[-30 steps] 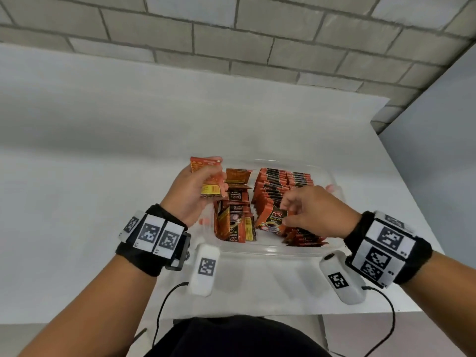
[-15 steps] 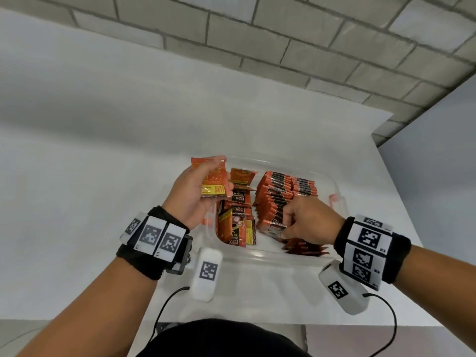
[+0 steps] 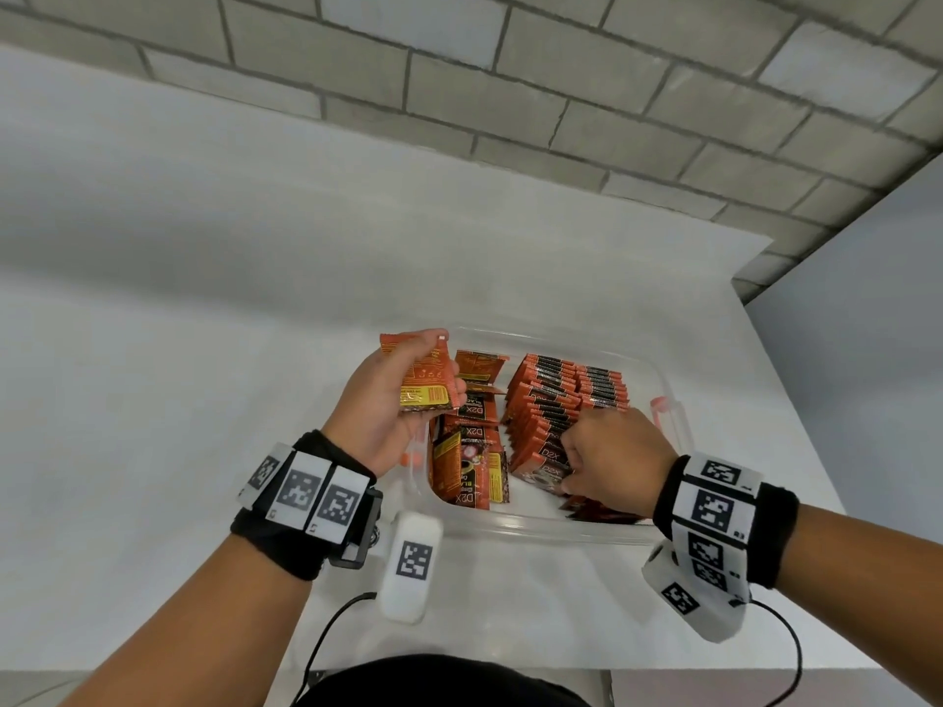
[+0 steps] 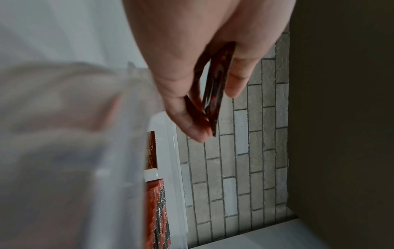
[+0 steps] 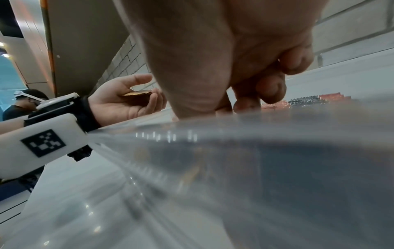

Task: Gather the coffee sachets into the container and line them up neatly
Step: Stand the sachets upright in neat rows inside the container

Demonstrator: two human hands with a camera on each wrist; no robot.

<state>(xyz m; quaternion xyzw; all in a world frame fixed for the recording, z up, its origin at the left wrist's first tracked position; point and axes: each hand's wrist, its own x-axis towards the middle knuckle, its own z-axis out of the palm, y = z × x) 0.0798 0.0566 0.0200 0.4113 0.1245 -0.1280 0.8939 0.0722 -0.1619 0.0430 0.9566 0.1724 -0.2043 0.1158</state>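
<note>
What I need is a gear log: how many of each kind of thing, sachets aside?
Clear container: 1
Hands: 2, left hand, right hand
White wrist cameras: 2
Marker wristbands: 2
Total: 7
Sachets: too packed to count

Right hand point(image 3: 615, 459) hides its fingertips & front sachets point(image 3: 548, 464); container point(image 5: 234, 168) wall blurred in wrist views

Soft even light, blurred wrist foregrounds

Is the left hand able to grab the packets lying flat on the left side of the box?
Probably not yet: the left hand already grips sachets, though it hovers right above those flat packets with nothing between.
</note>
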